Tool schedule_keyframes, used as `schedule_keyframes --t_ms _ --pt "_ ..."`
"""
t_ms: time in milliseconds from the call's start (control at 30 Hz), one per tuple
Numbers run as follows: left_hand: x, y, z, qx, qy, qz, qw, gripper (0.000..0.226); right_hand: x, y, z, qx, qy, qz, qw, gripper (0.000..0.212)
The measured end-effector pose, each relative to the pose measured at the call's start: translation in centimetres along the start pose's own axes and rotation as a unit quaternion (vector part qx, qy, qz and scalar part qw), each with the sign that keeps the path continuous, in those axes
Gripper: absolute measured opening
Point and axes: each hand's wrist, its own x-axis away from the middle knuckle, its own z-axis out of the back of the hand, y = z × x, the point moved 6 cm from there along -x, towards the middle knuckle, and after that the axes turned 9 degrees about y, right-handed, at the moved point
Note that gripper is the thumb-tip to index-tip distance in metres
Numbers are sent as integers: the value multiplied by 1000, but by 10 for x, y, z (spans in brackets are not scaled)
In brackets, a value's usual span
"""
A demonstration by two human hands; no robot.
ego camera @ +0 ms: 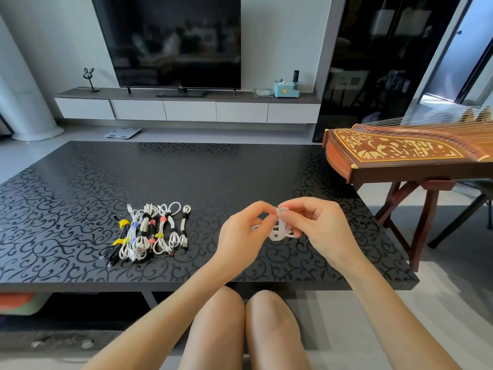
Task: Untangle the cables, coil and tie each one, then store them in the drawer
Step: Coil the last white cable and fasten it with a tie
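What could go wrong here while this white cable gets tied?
1. The left hand and right hand pinch the white cable above the table; if the fingers slip before its tie closes, the coil may spring open.
2. The tie is white like the cable, so a loose end could go unnoticed.
3. The tied cables lie touching; scooping them up together may snag loops.

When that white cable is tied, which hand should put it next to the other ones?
Probably the left hand. Both hands hold the white cable, but the row of tied cables lies on the table to the left, nearer that hand. The right hand would have to cross over.
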Motion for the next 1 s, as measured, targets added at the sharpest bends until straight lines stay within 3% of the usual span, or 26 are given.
schedule_keyframes --t_ms 167,333,467,633,767,900,1000 --pt "5 -2 -1 -5 -61 -14 998 19 -3 -3 6 6 45 6 999 14" --pt "12 1 -11 -194 -93 -84 973 41 -4 -40 11 97 43 151 983 12" --pt "4 8 -14 -199 -94 -103 970 21 0 -58 22 122 89 210 966 13" --pt "-1 16 -9 -202 -67 -153 965 23 16 -26 27 -36 113 24 993 17" --pt "3 9 -3 -201 -16 -158 967 17 30 4 22 -207 47 -172 962 36" --pt "9 16 -7 -195 -7 -197 961 16 39 25 14 -196 16 -308 931 31" --pt "10 25 -9 -183 -5 -225 957 8 38 31 11 -99 -22 -308 946 29"
